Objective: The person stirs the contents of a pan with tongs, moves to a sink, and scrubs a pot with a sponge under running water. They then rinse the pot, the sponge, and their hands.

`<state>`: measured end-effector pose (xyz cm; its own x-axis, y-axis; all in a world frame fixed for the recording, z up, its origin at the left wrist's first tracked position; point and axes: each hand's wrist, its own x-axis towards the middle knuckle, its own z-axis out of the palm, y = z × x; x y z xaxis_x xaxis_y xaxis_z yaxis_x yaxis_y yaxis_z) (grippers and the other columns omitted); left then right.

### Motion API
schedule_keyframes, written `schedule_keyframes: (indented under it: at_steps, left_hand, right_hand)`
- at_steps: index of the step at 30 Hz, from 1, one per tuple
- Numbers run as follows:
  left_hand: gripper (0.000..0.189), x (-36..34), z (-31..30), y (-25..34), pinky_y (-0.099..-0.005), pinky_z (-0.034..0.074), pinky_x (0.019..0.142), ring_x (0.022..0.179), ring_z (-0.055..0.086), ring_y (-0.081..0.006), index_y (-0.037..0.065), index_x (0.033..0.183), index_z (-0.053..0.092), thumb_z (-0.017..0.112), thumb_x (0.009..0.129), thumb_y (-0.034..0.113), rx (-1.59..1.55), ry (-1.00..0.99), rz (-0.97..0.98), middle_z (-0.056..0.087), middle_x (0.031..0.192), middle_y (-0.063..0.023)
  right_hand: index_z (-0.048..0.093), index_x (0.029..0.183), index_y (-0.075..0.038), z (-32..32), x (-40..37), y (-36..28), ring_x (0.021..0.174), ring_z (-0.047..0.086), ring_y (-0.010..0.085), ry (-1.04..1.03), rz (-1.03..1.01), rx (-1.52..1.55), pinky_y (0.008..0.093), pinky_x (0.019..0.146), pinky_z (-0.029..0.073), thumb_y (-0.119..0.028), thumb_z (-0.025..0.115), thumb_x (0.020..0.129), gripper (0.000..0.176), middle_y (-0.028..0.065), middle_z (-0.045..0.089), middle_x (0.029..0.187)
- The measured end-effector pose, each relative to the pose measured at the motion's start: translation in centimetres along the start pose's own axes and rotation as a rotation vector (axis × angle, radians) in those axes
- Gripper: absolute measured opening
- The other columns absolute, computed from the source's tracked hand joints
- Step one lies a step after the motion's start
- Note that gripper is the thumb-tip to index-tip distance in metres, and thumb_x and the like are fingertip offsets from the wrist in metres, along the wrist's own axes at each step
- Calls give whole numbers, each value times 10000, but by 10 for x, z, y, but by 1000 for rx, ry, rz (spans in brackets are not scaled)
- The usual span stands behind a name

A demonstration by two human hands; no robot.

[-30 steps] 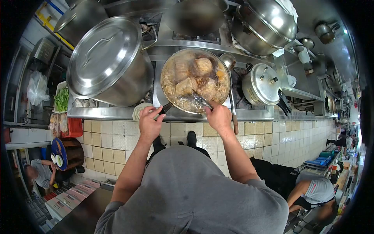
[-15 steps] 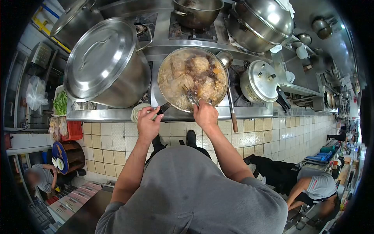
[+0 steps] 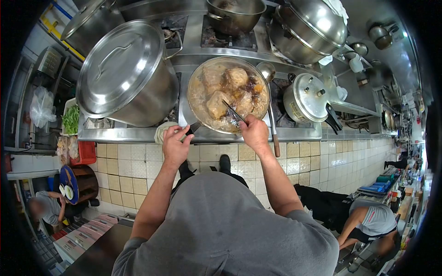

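Observation:
A wide pan (image 3: 189, 102) of bubbling brown liquid sits on the stove in front of me, with several large pale-brown chunks of meat (image 3: 218, 105) in it. My left hand (image 3: 176, 141) is closed at the pan's dark handle (image 3: 195, 127), thumb and fingers around its end. A folded pale cloth (image 3: 162, 132) lies beside that hand at the stove's edge. In my right hand (image 3: 254, 133), over the pan's near rim, are slim metal tongs (image 3: 234, 111), their tips against the left front chunk.
A large lidded stockpot (image 3: 152, 99) stands left of the pan. To the right are a long-handled ladle (image 3: 271, 110) and a pressure cooker (image 3: 307, 97). More pots (image 3: 235, 18) stand behind. One person (image 3: 373, 218) bends at lower right; another (image 3: 48, 209) is at lower left.
My right hand has shifted right with the tongs, which now slant up-left with their tips at the left front chunk. The steam has thinned. My left hand stays at the handle.

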<state>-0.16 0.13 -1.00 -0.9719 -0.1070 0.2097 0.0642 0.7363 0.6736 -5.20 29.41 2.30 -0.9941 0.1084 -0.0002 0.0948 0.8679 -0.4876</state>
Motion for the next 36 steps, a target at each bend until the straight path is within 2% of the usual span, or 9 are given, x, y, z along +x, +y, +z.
schedule_keyframes:
  at_steps: [4, 6, 9, 16, 23, 25, 31, 36]
  left_hand:
    - [368, 0, 2, -3, -375, 489, 942, 1051, 576, -267, 160, 1157, 809, 853, 796, 217, 11, 10, 20, 657, 1119, -62]
    - [367, 0, 2, -3, -374, 489, 943, 1052, 577, -267, 159, 1156, 809, 853, 795, 214, 7, 15, 26, 659, 1119, -64]
    - [363, 0, 0, 1, -379, 487, 952, 1059, 577, -272, 157, 1156, 809, 851, 799, 205, -6, 11, 14, 660, 1120, -68]
    - [364, -1, 1, 0, -384, 483, 964, 1077, 573, -275, 156, 1162, 807, 852, 805, 207, -7, -3, -11, 655, 1134, -71]
    - [368, 0, 1, 0, -378, 485, 957, 1075, 572, -272, 161, 1173, 802, 851, 811, 210, 11, -7, 7, 654, 1131, -68]
    - [369, 0, 0, 1, -376, 488, 950, 1073, 572, -270, 162, 1172, 802, 852, 810, 208, 16, -6, 8, 654, 1131, -66]
    - [379, 0, 3, -3, -376, 500, 929, 1082, 573, -264, 165, 1173, 803, 862, 801, 204, -12, -4, 19, 653, 1133, -57]
    - [380, 0, 4, -4, -382, 499, 934, 1081, 577, -265, 158, 1170, 803, 864, 798, 202, 9, -6, 32, 656, 1133, -55]
  right_hand:
    - [687, 837, -75, -1, 4, -7, 763, 705, 415, 27, -72, -30, 516, 681, 542, -296, 781, 865, 241, 179, 714, 762]
    - [696, 889, -78, -4, 5, -16, 792, 725, 395, -63, -84, -102, 509, 716, 564, -286, 739, 890, 212, 185, 730, 814]
    - [700, 900, -69, 0, 8, -23, 799, 731, 385, -69, -153, -173, 504, 725, 570, -294, 731, 895, 227, 183, 737, 833]
    - [697, 967, -53, 1, 9, -28, 822, 736, 394, -69, -123, -138, 503, 744, 574, -288, 746, 885, 254, 199, 738, 848]
    - [737, 1040, -87, -35, 7, 12, 850, 731, 404, 47, 71, -3, 498, 747, 571, -339, 779, 870, 307, 196, 744, 859]
    - [764, 1074, -91, -45, 8, 33, 865, 731, 405, 142, 151, 44, 491, 755, 571, -345, 793, 862, 331, 193, 753, 892]
    - [777, 1058, -71, -71, 4, 78, 888, 729, 411, 292, 226, 24, 483, 781, 570, -338, 816, 843, 345, 212, 754, 950]
    - [781, 1043, -64, -76, -4, 83, 894, 723, 426, 194, 321, 20, 500, 792, 564, -359, 801, 861, 348, 223, 746, 916]
